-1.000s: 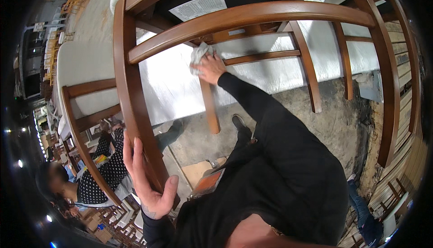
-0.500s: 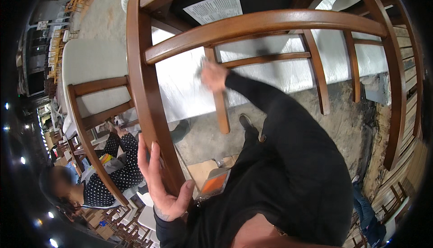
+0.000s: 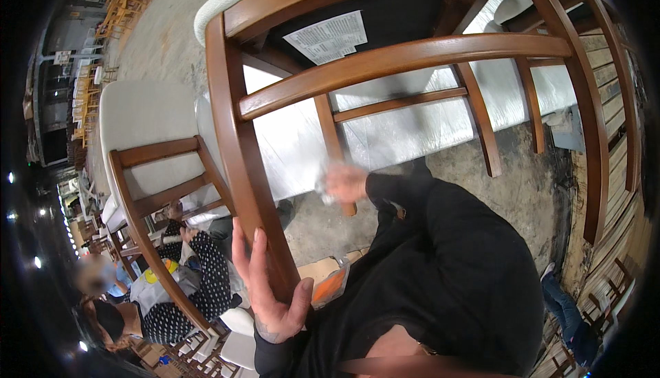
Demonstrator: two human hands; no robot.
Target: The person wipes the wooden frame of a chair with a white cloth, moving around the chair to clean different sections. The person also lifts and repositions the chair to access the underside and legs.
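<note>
A brown wooden chair (image 3: 405,62) is tipped up before me, showing its dark seat underside with a white paper label (image 3: 326,38). My left hand (image 3: 275,295) straddles one of its legs (image 3: 251,192), fingers along the left side and thumb on the right. Motion blurs my right hand (image 3: 347,182), which is closed around a whitish, crumpled piece that looks like a cloth (image 3: 322,185). This hand is near the lower end of another wooden leg (image 3: 330,127), beyond the chair's curved rail; whether it touches that leg I cannot tell.
Shiny whitish sheeting (image 3: 295,151) covers a surface behind the chair. A pale-backed chair (image 3: 148,120) stands left, where a person in a dotted top (image 3: 216,288) sits low. Another person in jeans (image 3: 567,302) is at lower right. Wooden slats (image 3: 612,165) lie along the right side.
My right hand has moved down and slightly right, away from the sheeting. The chair and my left hand appear slightly lower and to the right in view. The dotted-top person has shifted.
</note>
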